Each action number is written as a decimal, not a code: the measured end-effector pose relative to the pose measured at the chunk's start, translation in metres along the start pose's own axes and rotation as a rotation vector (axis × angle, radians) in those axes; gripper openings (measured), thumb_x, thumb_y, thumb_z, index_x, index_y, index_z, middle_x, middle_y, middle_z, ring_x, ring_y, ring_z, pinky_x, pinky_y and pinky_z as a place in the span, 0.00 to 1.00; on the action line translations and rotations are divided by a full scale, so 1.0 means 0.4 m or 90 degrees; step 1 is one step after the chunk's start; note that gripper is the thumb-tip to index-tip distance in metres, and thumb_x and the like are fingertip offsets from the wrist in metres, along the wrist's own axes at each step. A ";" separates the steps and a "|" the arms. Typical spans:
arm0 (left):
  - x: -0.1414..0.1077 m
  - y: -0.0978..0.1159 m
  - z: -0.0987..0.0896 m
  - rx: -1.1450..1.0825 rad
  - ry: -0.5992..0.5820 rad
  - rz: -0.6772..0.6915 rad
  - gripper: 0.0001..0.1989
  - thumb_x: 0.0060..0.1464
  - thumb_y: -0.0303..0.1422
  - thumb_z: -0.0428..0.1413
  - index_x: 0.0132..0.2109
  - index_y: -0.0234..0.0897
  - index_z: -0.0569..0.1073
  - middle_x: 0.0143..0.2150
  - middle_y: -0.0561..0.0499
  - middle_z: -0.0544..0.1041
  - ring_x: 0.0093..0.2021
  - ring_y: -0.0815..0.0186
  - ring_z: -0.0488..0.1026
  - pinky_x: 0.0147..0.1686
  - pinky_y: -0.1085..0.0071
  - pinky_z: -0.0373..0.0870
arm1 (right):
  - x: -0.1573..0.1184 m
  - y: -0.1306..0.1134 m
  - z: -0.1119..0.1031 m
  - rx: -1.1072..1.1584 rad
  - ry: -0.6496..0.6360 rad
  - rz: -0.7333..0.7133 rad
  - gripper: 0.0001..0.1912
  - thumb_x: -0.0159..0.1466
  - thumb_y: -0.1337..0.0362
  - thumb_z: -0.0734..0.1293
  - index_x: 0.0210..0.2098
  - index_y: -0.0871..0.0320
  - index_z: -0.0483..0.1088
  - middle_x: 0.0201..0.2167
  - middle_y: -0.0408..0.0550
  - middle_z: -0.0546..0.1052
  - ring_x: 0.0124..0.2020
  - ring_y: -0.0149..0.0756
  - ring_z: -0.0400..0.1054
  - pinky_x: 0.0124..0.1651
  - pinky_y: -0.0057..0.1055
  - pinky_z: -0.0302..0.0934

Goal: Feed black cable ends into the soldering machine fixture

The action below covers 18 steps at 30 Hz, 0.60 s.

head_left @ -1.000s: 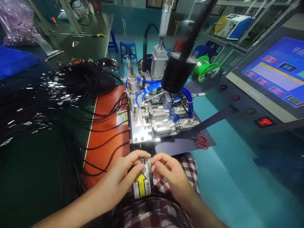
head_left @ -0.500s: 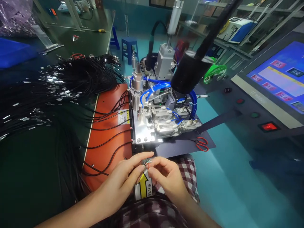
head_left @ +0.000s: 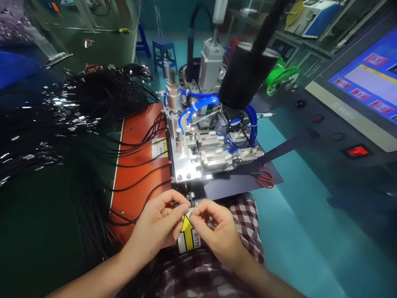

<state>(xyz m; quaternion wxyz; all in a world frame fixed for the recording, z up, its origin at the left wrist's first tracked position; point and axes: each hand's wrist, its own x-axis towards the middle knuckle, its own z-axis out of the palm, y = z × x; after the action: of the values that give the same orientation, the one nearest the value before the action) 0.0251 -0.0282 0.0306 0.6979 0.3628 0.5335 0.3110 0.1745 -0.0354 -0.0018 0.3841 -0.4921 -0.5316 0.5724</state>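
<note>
My left hand (head_left: 159,221) and my right hand (head_left: 218,229) meet at the front edge of the machine (head_left: 214,149). Thin wire ends (head_left: 192,210) run between the fingertips, and both hands pinch them. Just below the fingertips is a white label with a yellow arrow (head_left: 187,236). A small metal fixture (head_left: 190,196) shows right behind the fingers. Several black cables (head_left: 145,165) lie across the orange panel (head_left: 133,178) left of the machine.
Bundles of black cables with shiny ends (head_left: 108,91) cover the left bench. Red-handled scissors (head_left: 265,179) rest on the grey plate (head_left: 229,188). A black cylinder (head_left: 245,76) hangs over the machine. The touch screen panel (head_left: 366,87) stands at right.
The left index finger has bent from stretched out to a pinch beside the thumb. The small fixture behind the fingers now shows more. The camera view has shifted slightly.
</note>
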 end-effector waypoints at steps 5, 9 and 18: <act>0.006 -0.001 -0.004 -0.007 -0.007 0.004 0.11 0.56 0.40 0.54 0.38 0.37 0.66 0.14 0.62 0.59 0.15 0.77 0.50 0.15 0.81 0.46 | 0.002 0.003 0.014 -0.018 0.020 -0.009 0.05 0.59 0.68 0.64 0.26 0.60 0.67 0.23 0.40 0.68 0.25 0.27 0.60 0.29 0.24 0.56; 0.010 0.004 -0.020 0.019 -0.043 0.006 0.12 0.52 0.39 0.57 0.37 0.35 0.68 0.16 0.62 0.58 0.17 0.77 0.51 0.17 0.81 0.46 | 0.004 0.000 0.002 -0.029 0.023 -0.032 0.05 0.59 0.68 0.65 0.26 0.60 0.68 0.23 0.41 0.68 0.25 0.28 0.60 0.30 0.25 0.56; -0.013 0.030 -0.021 -0.022 -0.084 -0.062 0.13 0.51 0.42 0.57 0.35 0.36 0.68 0.15 0.63 0.56 0.16 0.77 0.47 0.16 0.80 0.45 | 0.026 -0.003 -0.045 0.246 -0.093 0.096 0.07 0.60 0.61 0.66 0.30 0.58 0.69 0.20 0.39 0.66 0.20 0.25 0.57 0.23 0.23 0.54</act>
<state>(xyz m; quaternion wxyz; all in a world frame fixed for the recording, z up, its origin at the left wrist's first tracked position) 0.0153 -0.0244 0.0419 0.7518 0.3441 0.4980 0.2614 0.1895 -0.0212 -0.0013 0.3881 -0.4049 -0.4002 0.7247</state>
